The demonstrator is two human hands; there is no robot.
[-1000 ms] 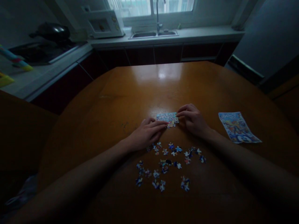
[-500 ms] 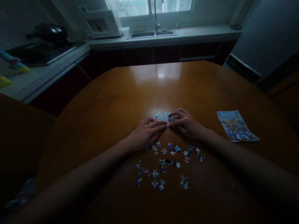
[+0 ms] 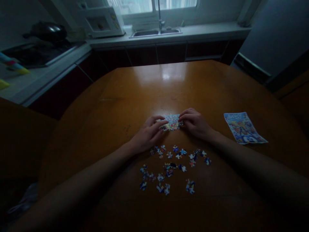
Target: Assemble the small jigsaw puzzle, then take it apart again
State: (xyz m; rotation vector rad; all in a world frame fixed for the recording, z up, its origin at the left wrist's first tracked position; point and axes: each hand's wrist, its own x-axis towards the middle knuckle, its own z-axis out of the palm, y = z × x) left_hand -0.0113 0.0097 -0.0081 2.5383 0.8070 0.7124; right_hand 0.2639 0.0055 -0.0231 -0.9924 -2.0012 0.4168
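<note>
A partly joined jigsaw puzzle [image 3: 173,121], pale blue along the top and more colourful below, lies flat on the wooden table [image 3: 135,93]. At its left edge, my left hand [image 3: 150,132] has its fingers bent over the border, with the thumb lower down. On the opposite side my right hand [image 3: 195,124] curls its fingers against the right edge. Between them the two hands grip the puzzle. Several loose puzzle pieces [image 3: 169,173] are scattered nearer to me, below both hands.
To the right lies a printed picture sheet [image 3: 243,128] with a blue cartoon design. Beyond the table are a counter with a sink [image 3: 147,33], a microwave [image 3: 102,22], and a stove with a dark pan [image 3: 48,31]. A fridge [image 3: 277,42] stands at the right.
My hands have moved apart, from close together at the puzzle's lower edge to its left and right sides. More of the puzzle shows. The view has tilted slightly.
</note>
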